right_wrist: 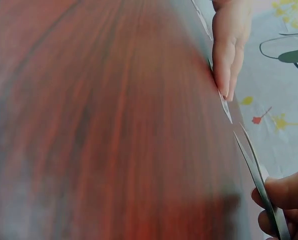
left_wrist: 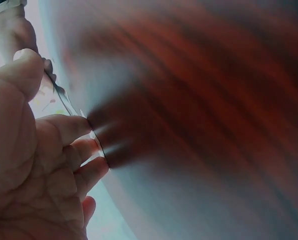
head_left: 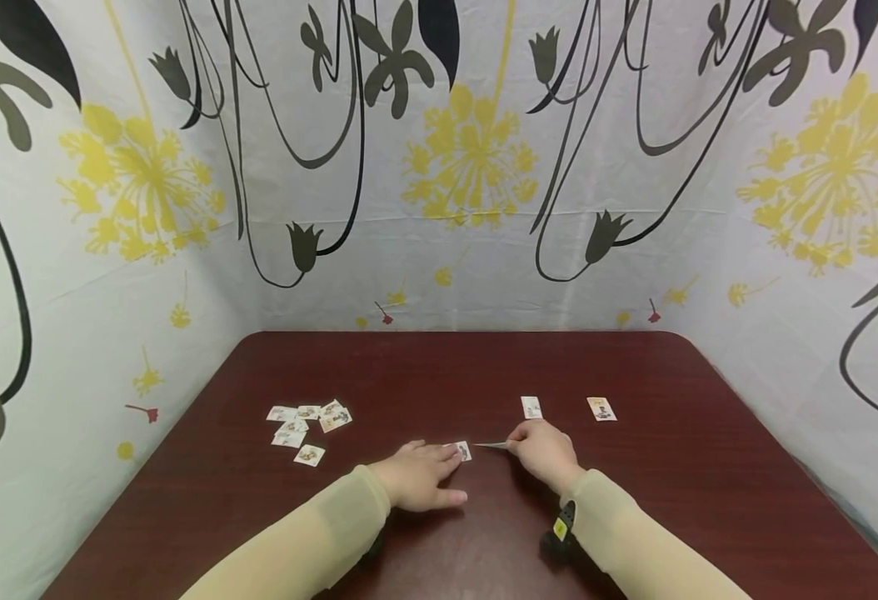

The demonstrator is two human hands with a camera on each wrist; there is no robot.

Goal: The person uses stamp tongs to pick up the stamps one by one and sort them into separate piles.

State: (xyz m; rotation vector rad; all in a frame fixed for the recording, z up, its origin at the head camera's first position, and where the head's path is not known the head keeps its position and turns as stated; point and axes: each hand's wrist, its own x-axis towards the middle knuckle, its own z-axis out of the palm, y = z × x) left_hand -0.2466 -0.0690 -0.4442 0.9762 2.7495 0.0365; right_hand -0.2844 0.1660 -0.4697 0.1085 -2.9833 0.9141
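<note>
My left hand (head_left: 420, 475) lies palm down on the table, its fingertips on a small printed card (head_left: 464, 451). The fingers are extended and the thumb sticks out to the side; part of the card is hidden beneath them. Metal tweezers (right_wrist: 261, 185) are pinched between the thumb and fingers of my right hand (head_left: 546, 454). Their tips point left toward the card, a small gap apart from it, and the two arms stand slightly spread in the right wrist view. Just beyond the right hand lies another card (head_left: 531, 407).
Several small printed cards (head_left: 289, 429) lie loosely grouped and partly overlapping on the left of the dark red table (head_left: 439, 367). One single card (head_left: 601, 408) lies further right. A patterned cloth (head_left: 439, 275) hangs behind the table and along both sides.
</note>
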